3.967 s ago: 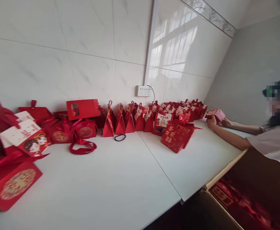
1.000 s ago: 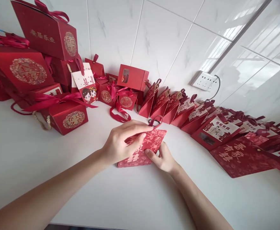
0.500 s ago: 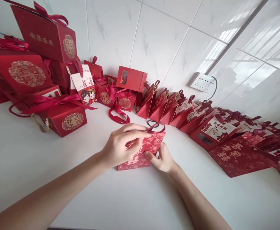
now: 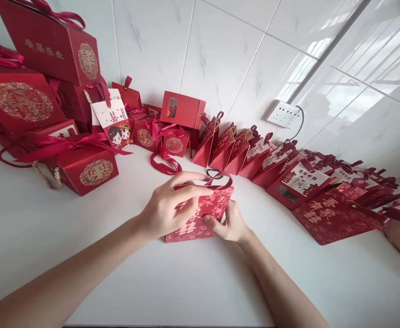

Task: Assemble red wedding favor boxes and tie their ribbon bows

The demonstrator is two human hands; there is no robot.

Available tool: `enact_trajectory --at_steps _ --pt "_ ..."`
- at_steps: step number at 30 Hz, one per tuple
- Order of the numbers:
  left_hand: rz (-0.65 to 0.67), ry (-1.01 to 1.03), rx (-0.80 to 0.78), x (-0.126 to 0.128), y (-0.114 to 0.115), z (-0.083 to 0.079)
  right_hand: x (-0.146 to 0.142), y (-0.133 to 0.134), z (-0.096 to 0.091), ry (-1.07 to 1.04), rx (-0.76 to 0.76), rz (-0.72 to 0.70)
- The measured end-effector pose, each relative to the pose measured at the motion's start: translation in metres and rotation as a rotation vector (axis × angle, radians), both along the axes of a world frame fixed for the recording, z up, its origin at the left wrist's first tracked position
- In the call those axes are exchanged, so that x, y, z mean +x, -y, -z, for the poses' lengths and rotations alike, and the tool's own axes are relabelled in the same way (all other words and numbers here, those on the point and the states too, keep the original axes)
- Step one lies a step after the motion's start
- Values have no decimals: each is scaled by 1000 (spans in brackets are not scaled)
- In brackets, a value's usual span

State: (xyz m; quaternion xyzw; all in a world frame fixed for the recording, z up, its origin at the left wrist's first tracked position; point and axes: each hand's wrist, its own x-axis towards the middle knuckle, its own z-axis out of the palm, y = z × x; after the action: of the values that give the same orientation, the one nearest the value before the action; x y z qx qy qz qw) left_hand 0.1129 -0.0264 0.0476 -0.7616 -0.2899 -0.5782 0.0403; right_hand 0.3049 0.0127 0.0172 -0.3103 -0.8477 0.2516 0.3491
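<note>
Left hand (image 4: 167, 207) curls over the gift bag (image 4: 205, 214), fingers pinching its top edge. Right hand (image 4: 229, 223) grips the bag's right side. Bag: red, floral-patterned, flat on the tabletop (image 4: 186, 282) between both hands.

Here's a tiled packing room: glossy white marble-look wall tiles (image 4: 220, 54), a white plastic wall socket (image 4: 283, 114), small red paper favour bags (image 4: 227, 146) lined up below it, and stacked red ribboned cardboard gift boxes (image 4: 49, 50) far to its left on a plain white tabletop (image 4: 32, 218).
</note>
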Motion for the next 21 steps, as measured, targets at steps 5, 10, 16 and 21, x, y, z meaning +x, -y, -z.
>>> enact_trajectory --at_steps 5,10,16,21 --pt "18 -17 6 1 0 0 3 -4 1 -93 139 -36" --pt "41 46 50 6 1 1 -4 7 0 -248 249 160" --pt "71 77 61 13 5 -2 -15 24 -10 -437 509 119" --pt "140 101 69 13 5 -3 -18 26 -22 -327 700 108"
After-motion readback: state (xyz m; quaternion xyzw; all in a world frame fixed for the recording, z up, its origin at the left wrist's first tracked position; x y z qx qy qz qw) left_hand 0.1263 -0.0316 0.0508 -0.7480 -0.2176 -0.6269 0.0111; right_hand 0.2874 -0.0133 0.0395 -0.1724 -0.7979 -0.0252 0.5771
